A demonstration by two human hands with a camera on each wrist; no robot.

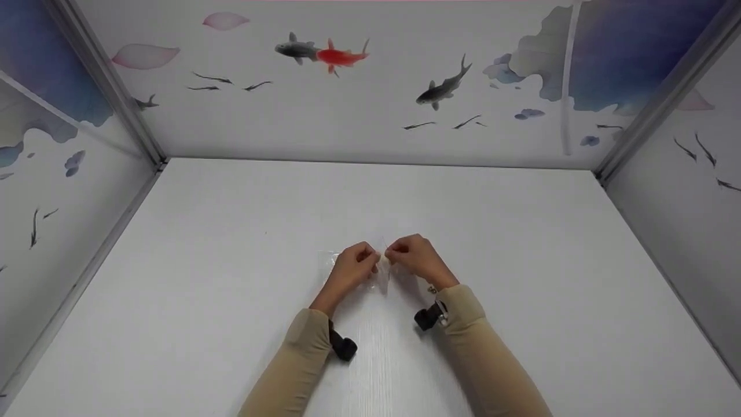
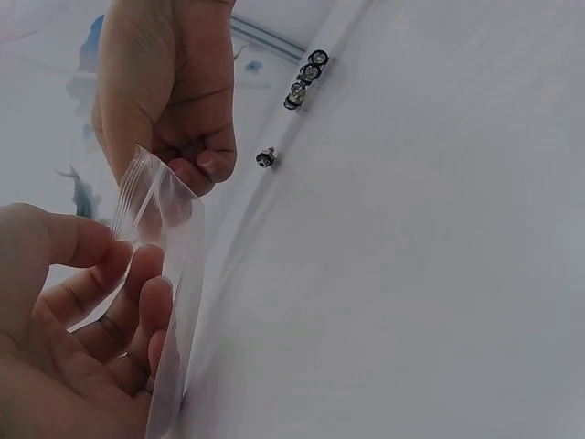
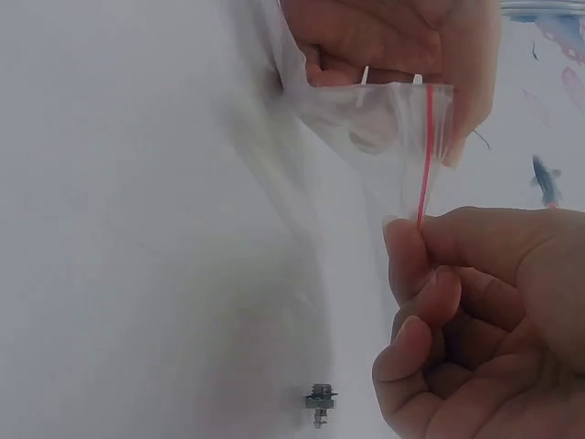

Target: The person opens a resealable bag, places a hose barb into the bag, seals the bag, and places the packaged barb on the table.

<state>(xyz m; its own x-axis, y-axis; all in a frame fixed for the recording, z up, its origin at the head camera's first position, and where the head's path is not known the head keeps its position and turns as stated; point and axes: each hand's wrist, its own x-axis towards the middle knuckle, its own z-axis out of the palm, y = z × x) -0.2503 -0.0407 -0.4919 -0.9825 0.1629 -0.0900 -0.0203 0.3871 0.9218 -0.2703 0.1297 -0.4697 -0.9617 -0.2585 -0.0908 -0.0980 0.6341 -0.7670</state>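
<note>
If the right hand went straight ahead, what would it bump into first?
Past the clear bag it pinches, the right hand would likely meet the left hand first; depth is unclear.

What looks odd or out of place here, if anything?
Nothing looks plainly damaged. One small, silvery metal fitting sits apart from a short row of shiny metal pieces, loose on the white tabletop outside the clear, red-striped plastic bag, so it looks slightly stray.

Looks like enclosed workstation booth (image 1: 370,139), can't tell whether lab or workshop; walled on three sides with fish-print panels (image 1: 382,87), framed by metal corner posts (image 1: 666,94), around white tabletop (image 1: 521,243)
</note>
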